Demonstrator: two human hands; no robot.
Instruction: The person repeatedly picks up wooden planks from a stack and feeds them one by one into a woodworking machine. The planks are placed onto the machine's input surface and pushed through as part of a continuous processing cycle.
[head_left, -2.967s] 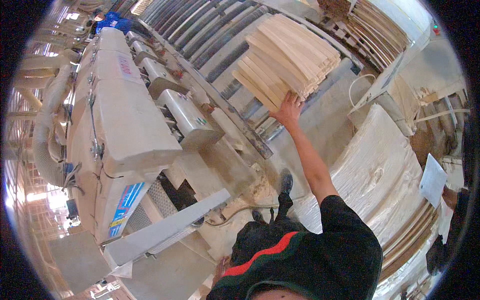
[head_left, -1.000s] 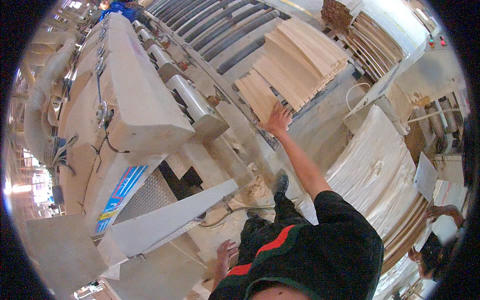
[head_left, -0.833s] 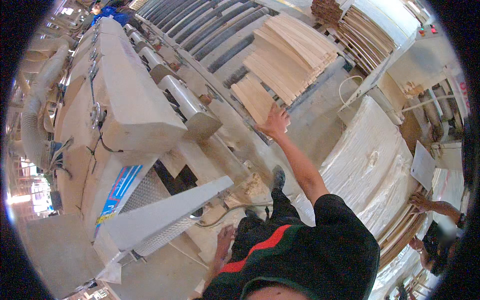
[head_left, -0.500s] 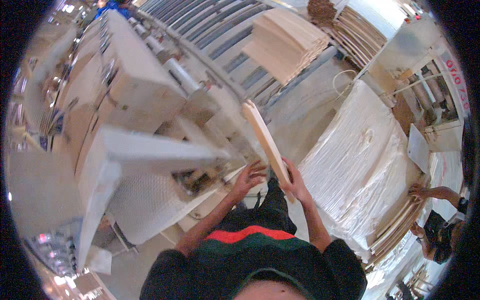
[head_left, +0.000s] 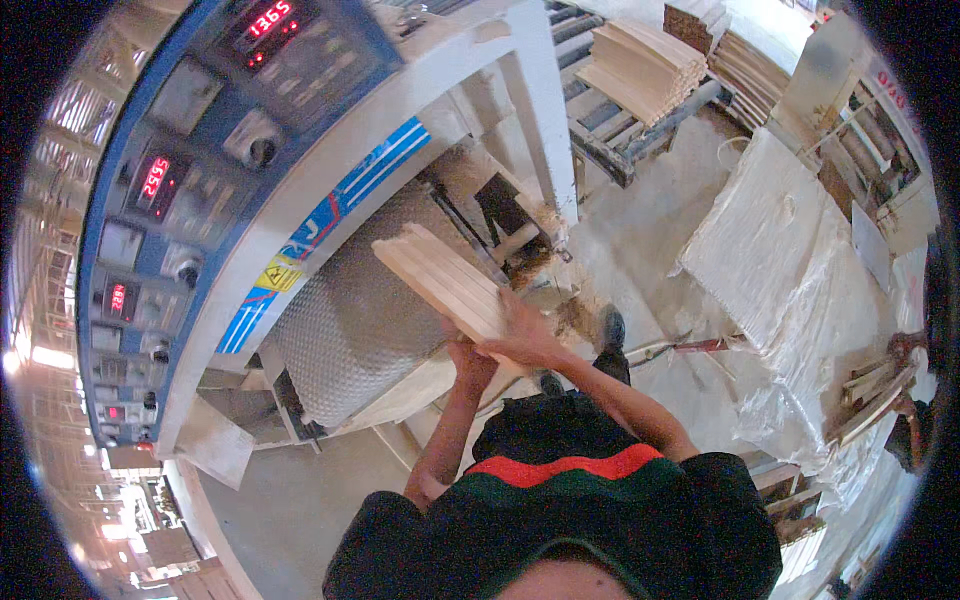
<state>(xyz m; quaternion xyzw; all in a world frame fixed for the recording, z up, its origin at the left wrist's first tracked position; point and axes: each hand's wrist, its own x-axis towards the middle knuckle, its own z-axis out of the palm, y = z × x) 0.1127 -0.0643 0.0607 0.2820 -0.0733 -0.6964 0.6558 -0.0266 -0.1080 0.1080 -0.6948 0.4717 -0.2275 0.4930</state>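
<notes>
A short bundle of pale wooden boards (head_left: 440,282), face to face in layers, is held between my two hands, tilted with its far end up and to the left. My left hand (head_left: 470,362) closes on the near end from below and the left. On the right side of the same end, my right hand (head_left: 524,334) grips the boards. Beyond and below the bundle lies a grey textured conveyor belt (head_left: 345,320) running under a machine frame; whether the boards touch it I cannot tell.
A blue control panel (head_left: 205,150) with red displays rises at the left. A white post (head_left: 545,120) stands ahead. Stacked boards (head_left: 645,72) rest on a roller conveyor (head_left: 600,150) at the far right. Right of me are a plastic-wrapped stack (head_left: 765,225) and another person's hand (head_left: 908,415).
My view has swung left to the machine and its panel. The boards, earlier in my right hand alone, have moved over toward the belt; my left hand, open before, now grips them too.
</notes>
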